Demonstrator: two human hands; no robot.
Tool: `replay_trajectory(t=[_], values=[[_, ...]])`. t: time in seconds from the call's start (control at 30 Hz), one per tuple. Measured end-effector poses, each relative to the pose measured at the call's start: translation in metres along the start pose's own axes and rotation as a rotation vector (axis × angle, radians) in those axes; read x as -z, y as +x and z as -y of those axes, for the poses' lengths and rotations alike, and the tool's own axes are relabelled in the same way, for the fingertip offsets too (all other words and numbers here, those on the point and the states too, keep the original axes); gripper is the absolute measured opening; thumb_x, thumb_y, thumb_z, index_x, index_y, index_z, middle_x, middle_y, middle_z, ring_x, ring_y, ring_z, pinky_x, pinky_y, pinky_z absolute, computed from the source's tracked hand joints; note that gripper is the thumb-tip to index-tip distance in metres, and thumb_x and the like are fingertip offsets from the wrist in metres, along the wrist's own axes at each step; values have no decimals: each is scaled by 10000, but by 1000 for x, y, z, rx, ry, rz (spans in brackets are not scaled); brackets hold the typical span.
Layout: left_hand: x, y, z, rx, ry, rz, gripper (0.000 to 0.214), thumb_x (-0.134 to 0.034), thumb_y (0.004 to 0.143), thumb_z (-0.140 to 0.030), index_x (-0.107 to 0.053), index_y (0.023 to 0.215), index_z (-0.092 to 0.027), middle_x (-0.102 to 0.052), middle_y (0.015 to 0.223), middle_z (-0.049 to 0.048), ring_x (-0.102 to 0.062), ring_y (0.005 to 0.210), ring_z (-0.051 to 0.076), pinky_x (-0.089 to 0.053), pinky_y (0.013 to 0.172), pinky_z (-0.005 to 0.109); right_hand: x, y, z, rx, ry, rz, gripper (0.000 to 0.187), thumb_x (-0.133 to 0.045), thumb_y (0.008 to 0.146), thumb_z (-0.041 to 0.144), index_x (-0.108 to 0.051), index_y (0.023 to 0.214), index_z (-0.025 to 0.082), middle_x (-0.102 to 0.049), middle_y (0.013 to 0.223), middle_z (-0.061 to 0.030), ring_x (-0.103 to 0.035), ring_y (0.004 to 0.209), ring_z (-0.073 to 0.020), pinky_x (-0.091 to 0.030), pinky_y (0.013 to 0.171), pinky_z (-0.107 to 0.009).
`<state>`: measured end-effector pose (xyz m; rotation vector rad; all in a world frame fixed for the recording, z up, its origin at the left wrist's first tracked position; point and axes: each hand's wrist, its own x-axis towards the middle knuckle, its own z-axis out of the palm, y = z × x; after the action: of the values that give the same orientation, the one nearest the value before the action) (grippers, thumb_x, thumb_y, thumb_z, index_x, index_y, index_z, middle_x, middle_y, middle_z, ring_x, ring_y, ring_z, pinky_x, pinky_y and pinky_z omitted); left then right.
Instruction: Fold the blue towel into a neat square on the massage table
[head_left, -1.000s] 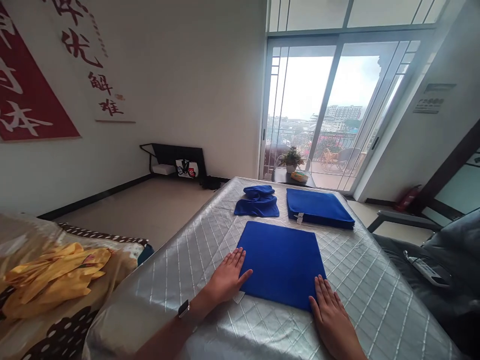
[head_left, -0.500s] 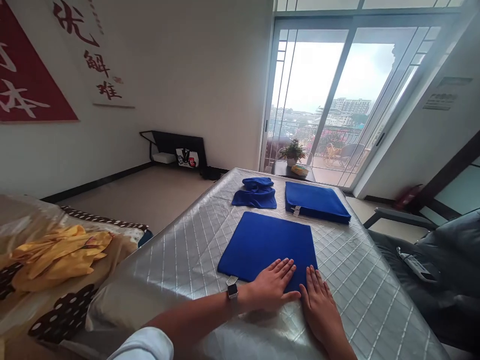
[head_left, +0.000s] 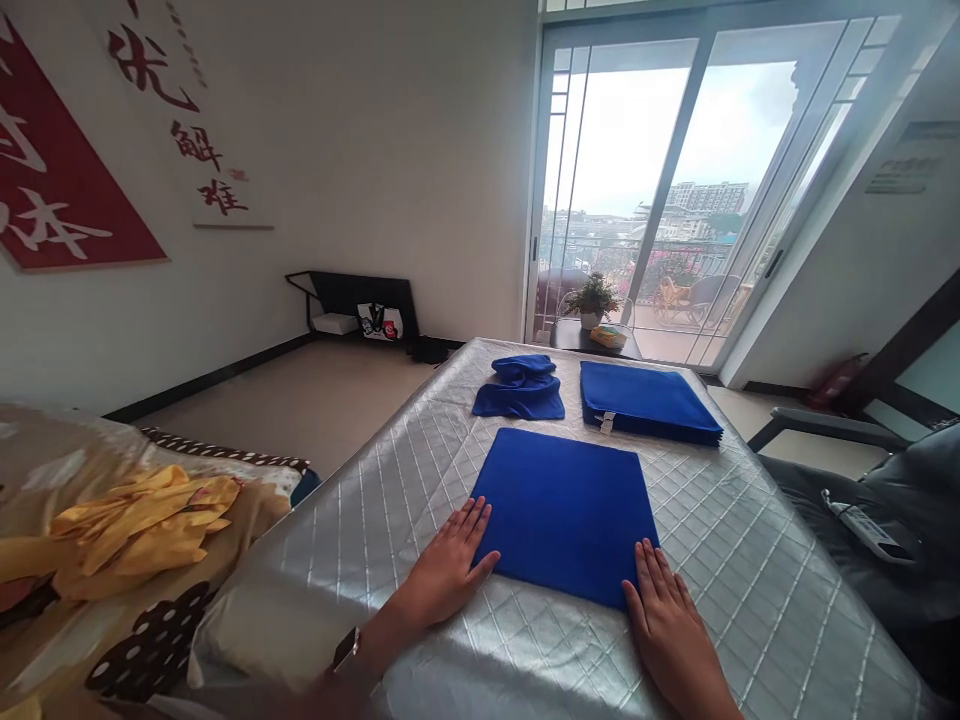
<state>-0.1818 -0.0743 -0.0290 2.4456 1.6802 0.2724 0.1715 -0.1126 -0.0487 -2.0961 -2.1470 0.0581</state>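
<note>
A folded blue cloth (head_left: 568, 511) lies flat on the silver quilted surface (head_left: 390, 510) in front of me. My left hand (head_left: 448, 566) rests flat, fingers stretched, at the cloth's near left corner. At its near right corner my right hand (head_left: 667, 625) lies flat too, fingertips touching the cloth's edge. Both hands hold nothing. Farther back sit a rumpled blue cloth (head_left: 520, 388) and, to its right, a neat stack of folded blue cloths (head_left: 646, 402).
Yellow fabric (head_left: 127, 515) lies on a patterned cover at the left. A dark chair with a remote (head_left: 870, 525) stands at the right. Beyond the surface are a small table with a plant (head_left: 592, 300) and glass balcony doors.
My left hand slid from the cloth's near middle, beside my right hand, back out to its near left corner. The right hand stayed at the near right corner.
</note>
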Motion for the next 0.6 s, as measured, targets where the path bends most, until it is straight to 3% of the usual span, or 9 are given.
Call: replay_trajectory(t=[0.13, 0.23, 0.4, 0.6], values=[[-1, 1, -2, -5, -1, -5, 721, -256, 1018, -622, -82, 1595, -227, -119, 1660, 49, -125, 1529, 253, -192, 1241, 455, 1, 1, -5, 29, -37, 11, 698, -205, 968, 466, -346, 1546, 101, -287, 1616, -93, -229, 1502, -239, -202, 1226, -476], [-1, 1, -2, 2, -14, 6, 729, -239, 1017, -630, -69, 1597, -222, -111, 1662, 46, -125, 1530, 253, -190, 1240, 456, 16, 13, -7, 51, -95, 79, 664, -250, 959, 448, -429, 1509, 121, -341, 1589, -95, -283, 1483, -269, -217, 1214, -505], [2, 1, -5, 14, -20, 23, 735, -225, 1014, -639, -85, 1598, -217, -117, 1662, 47, -130, 1530, 249, -185, 1241, 451, 42, 57, 4, 69, -153, 40, 651, -210, 1003, 424, -320, 1550, 89, -257, 1619, -98, -205, 1509, -235, -178, 1224, -464], [10, 1, -6, 26, -5, 50, 747, -212, 1006, -656, -141, 1598, -207, -128, 1658, 47, -144, 1527, 243, -179, 1244, 432, 21, 79, 11, -23, -130, 57, 650, -213, 1020, 404, -231, 1567, 54, -190, 1641, -107, -160, 1519, -223, -145, 1230, -417]])
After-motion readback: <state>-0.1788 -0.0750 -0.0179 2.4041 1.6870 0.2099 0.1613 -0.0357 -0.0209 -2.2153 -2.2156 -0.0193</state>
